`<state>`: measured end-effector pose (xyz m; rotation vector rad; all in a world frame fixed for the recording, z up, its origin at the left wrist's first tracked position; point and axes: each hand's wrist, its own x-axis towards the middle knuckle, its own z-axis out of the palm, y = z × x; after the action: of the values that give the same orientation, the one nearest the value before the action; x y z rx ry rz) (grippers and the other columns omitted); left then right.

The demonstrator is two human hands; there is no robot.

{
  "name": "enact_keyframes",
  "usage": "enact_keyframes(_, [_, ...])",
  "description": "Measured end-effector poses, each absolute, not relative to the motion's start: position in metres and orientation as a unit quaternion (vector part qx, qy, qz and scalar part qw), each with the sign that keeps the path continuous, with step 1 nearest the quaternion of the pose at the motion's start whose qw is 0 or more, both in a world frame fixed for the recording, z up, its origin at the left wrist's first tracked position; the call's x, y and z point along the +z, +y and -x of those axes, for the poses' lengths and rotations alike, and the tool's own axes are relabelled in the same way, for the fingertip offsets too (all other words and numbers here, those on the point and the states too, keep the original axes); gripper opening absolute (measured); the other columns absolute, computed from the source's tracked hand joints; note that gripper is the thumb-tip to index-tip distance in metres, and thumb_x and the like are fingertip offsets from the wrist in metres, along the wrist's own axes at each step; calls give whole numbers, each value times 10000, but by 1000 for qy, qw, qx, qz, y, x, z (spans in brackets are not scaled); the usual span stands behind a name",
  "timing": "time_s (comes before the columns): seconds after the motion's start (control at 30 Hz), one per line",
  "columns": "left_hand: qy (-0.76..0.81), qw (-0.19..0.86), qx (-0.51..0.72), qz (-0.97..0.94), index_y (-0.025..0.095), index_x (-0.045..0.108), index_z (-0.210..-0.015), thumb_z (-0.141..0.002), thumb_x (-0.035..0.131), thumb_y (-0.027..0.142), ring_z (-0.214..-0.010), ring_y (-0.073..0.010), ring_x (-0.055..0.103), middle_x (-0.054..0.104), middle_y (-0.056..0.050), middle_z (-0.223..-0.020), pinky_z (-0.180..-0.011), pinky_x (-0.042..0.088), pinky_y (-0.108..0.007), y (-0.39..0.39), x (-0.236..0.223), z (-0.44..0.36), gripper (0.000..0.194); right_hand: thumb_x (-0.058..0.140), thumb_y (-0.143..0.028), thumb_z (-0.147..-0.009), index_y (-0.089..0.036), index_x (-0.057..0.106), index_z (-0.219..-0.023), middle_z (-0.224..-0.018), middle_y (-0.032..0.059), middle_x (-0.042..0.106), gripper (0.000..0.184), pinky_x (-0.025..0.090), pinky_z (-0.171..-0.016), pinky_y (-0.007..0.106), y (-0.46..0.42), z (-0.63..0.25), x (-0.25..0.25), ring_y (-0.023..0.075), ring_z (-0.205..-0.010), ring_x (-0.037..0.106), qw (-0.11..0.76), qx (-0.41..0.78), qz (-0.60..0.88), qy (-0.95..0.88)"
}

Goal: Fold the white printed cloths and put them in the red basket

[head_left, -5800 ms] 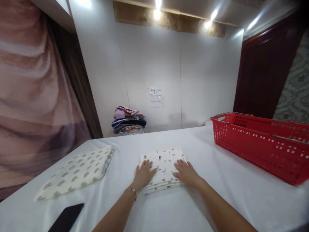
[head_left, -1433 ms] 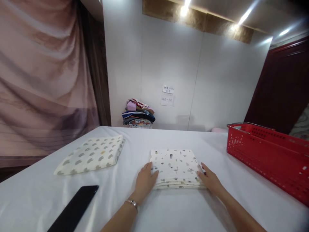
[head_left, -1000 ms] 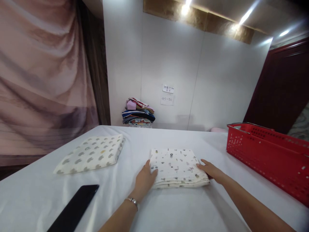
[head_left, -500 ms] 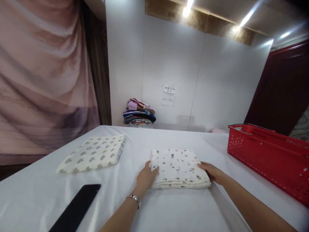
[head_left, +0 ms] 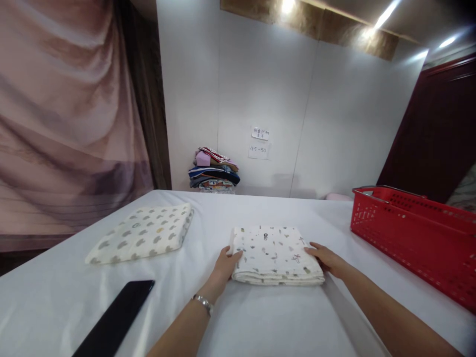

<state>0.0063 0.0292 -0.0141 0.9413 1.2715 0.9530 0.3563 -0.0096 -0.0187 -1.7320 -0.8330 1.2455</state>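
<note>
A folded white muslin blanket (head_left: 273, 255) with small printed motifs lies flat on the table in front of me, its layered edge towards me. My left hand (head_left: 225, 264) holds its left side, thumb on top and the other fingers along the edge, partly hidden. At the right side my right hand (head_left: 326, 259) grips the blanket, thumb over the upper surface and fingers at or under the border. To the left lies a second folded blanket (head_left: 143, 233), cream with grey rounded shapes; neither hand touches it.
A red plastic basket (head_left: 412, 243) stands at the table's right side. Near the front left lies a black flat slab (head_left: 117, 317). Beyond the far edge of the white-covered table (head_left: 282, 322) rises a stack of folded cloths (head_left: 213, 171) by the wall.
My left hand has shifted slightly along the blanket's left side, its thumb a little farther from me. The right hand stays at the right edge. The camera view has tilted slightly.
</note>
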Motion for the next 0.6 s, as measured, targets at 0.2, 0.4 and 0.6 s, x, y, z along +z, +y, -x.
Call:
enact_keyframes(0.2, [450, 716, 403, -351, 140, 356, -1332, -742, 658, 294, -907, -221, 646, 623, -152, -1147, -703, 508, -297, 22, -4, -3, 680, 723, -373, -689, -134, 140, -1452, -1198, 183, 595, 989, 505, -815, 337, -5, -349, -15, 230, -942, 647, 456, 517, 647, -324])
enact_keyframes(0.4, [472, 683, 426, -358, 184, 330, -1349, -719, 658, 239, -841, -210, 662, 667, -117, -1065, -689, 500, -292, 18, 8, 3, 712, 704, -316, -704, -186, 156, -1453, -1202, 150, 603, 937, 491, -853, 363, -13, -342, -11, 234, -936, 653, 481, 530, 602, -354])
enact_keyframes(0.6, [457, 728, 364, -358, 138, 532, -1149, -663, 726, 393, -789, -239, 668, 697, -123, -942, -634, 506, -308, 19, -2, 2, 582, 731, -380, -686, -174, 82, -1460, -1264, 168, 554, 1031, 480, -885, 355, -16, -345, -17, 236, -993, 634, 445, 544, 627, -335])
